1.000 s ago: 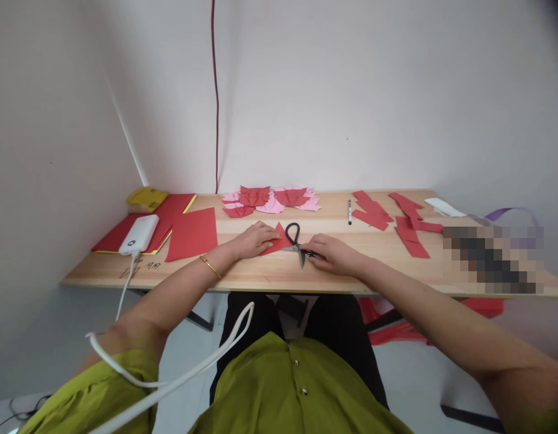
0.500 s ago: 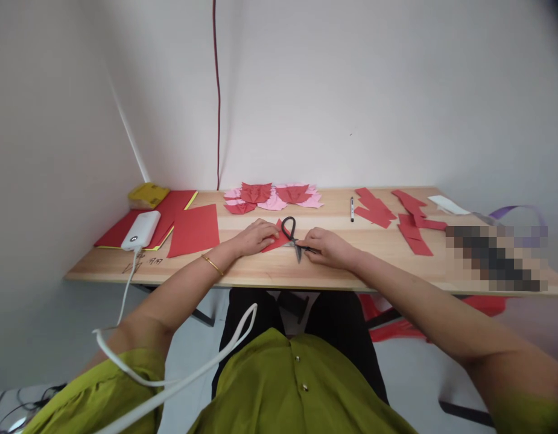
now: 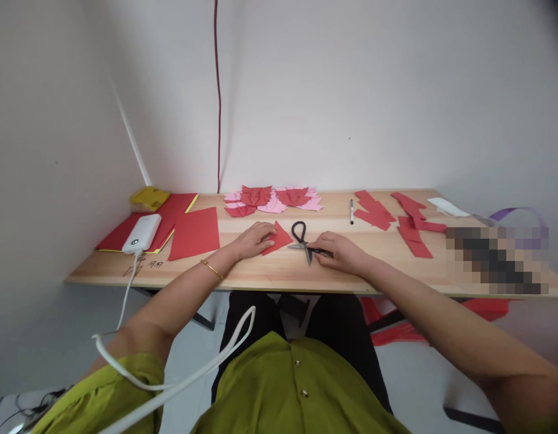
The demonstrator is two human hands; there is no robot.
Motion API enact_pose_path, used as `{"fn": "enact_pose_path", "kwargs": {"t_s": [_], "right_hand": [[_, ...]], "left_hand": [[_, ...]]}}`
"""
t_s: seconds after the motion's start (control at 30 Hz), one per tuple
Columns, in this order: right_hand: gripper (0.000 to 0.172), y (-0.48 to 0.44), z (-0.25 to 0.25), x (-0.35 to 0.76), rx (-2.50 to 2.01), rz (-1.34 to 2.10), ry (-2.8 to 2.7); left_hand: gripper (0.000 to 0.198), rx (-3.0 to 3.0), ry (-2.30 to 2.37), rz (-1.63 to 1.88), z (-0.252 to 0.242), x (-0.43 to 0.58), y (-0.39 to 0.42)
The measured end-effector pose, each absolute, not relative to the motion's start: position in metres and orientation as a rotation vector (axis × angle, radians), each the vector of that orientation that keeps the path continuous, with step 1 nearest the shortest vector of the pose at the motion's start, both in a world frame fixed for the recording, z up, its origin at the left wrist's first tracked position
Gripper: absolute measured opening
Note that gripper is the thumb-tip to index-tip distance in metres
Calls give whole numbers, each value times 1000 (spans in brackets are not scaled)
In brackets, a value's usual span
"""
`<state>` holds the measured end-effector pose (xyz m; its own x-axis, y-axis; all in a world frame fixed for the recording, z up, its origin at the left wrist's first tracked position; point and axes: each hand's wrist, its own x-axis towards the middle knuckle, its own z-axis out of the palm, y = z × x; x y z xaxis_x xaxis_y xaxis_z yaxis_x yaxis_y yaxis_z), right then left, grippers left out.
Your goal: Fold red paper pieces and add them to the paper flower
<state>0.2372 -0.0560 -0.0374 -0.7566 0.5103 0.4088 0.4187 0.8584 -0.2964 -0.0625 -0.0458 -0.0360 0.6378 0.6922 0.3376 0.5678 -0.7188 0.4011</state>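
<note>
Head view: the black-handled scissors (image 3: 303, 242) serve as the landmark, blades parted, with one blade pointing left and the other toward the near edge of the wooden table (image 3: 260, 275). Just left of them lies the red paper triangle (image 3: 282, 239), its right corner close to the left-pointing blade tip; whether the two touch, I cannot tell.

The left hand (image 3: 255, 240), farther left of the scissors, covers the triangle's left part. Its fingers are bent and close together, their tips over the paper, with the thumb near the lower edge; whether they pinch the sheet or only press it down is not clear.

The right hand (image 3: 336, 252), just right of the scissors' pivot, has its fingers curled around one handle, gripping it. The other handle loop rises beyond the pivot, free of the fingers.

Beyond the scissors, toward the wall, sit pleated red and pink papers (image 3: 272, 202). Well left of the scissors lies a larger red sheet (image 3: 195, 234), while a pen (image 3: 351, 212) and cut red pieces (image 3: 374, 211) lie beyond them to the right.
</note>
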Motion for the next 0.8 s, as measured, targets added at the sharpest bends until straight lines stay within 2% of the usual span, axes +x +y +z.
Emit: {"fn": "enact_pose_path", "kwargs": {"t_s": [0.17,0.33,0.5,0.6,0.73,0.8], "right_hand": [[34,-52,-42,241,-747,285,-2435],[35,-50,-44,240,-817,262,-2415],[37,-46,-46,242,-931,212,-2363],[36,-44,-46,242,-916,214,-2387],[35,-43,-46,240,-900,205,-2418],[35,-43,-46,239,-897,201,-2422]], "left_hand": [[48,2523,1173,642,-35,-62,-44],[44,2452,1249,554,-33,-56,-39],[29,2329,1328,419,-25,-46,-39],[41,2310,1519,389,-14,-39,-43],[33,2369,1573,89,2,-28,-43],[37,2323,1625,26,7,-22,-40]]}}
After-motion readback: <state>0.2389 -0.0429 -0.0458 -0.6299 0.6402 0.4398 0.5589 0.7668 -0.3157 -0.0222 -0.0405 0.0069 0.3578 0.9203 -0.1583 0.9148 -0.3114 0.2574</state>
